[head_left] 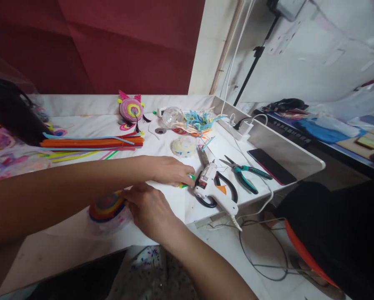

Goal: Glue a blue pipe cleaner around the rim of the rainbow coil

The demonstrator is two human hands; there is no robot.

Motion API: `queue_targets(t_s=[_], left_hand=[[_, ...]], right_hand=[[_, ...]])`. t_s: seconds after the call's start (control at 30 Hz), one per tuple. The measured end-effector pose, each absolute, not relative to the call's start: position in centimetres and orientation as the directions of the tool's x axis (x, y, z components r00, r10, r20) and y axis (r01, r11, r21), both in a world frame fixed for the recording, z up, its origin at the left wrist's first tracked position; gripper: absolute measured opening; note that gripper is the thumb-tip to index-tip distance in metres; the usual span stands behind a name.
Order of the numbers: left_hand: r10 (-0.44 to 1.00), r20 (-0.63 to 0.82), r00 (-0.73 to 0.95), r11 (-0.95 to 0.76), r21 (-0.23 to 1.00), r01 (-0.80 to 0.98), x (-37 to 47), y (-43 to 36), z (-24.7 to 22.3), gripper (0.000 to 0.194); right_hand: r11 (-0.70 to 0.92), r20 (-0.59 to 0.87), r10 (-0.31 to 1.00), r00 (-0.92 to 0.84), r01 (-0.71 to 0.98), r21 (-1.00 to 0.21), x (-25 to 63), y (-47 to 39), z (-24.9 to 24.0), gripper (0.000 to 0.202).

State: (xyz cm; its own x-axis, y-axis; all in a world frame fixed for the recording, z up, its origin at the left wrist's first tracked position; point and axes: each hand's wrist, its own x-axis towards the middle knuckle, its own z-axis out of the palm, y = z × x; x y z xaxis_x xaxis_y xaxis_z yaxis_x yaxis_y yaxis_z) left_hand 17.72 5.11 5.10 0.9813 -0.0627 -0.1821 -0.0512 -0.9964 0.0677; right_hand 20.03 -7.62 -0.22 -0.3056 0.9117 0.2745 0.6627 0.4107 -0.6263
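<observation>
My left arm crosses over the right one. My left hand (171,170) has its fingers closed on a small green, white and yellow coil (187,181), which they partly cover, beside the white glue gun (208,179). Below it, my right hand (147,210) pinches at the edge of a round piece coiled in red, orange, yellow and blue rings (107,207). That piece lies on the white sheet near the table's front edge, with a pale, clear-looking rim under it. Black-handled scissors (229,187) lie under the glue gun, and green-handled pliers (246,173) are to the right.
A bundle of pipe cleaners (93,143) lies at the left. Behind stand a pink eared ornament (131,109), a clear ball (173,116), a speckled dome (184,146) and blue pipe cleaners (202,121). A phone (272,166) and white cables are right; a person in black (337,233) is close by.
</observation>
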Motion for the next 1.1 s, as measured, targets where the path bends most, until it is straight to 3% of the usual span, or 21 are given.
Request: queue_targets(t_s=[0.17, 0.33, 0.63, 0.87, 1.03, 1.1], left_hand=[[-0.023, -0.191, 0.981, -1.0, 0.01, -0.021, 17.8, 6.3, 3.8, 0.02], [0.094, -0.159, 0.983, -0.993, -0.082, 0.082, 16.0, 8.2, 3.5, 0.004], [0.488, -0.037, 0.872, -0.862, -0.181, 0.474, 14.7, 13.1, 2.8, 0.021], [0.638, 0.131, 0.759, -0.766, 0.015, 0.642, 11.4, 12.5, 5.5, 0.038], [0.741, 0.17, 0.649, -0.671, 0.209, 0.711, 4.0, 6.0, 6.3, 0.044], [0.79, 0.196, 0.581, -0.61, 0.347, 0.713, 0.9, 2.4, 5.7, 0.043]], right_hand=[[0.339, 0.113, 0.93, -0.349, 0.701, -0.627, 19.6, -7.6, 0.5, 0.044], [0.343, 0.1, 0.927, -0.363, 0.704, -0.622, 19.0, -7.4, 0.6, 0.044], [0.359, 0.115, 0.926, -0.359, 0.746, -0.561, 18.8, -7.2, 0.2, 0.039], [0.337, 0.045, 0.924, -0.381, 0.75, -0.57, 19.0, -6.9, 1.2, 0.039], [0.312, -0.001, 0.915, -0.403, 0.71, -0.631, 19.6, -6.7, 2.2, 0.042], [0.322, 0.016, 0.911, -0.411, 0.689, -0.649, 19.8, -6.6, 2.3, 0.041]])
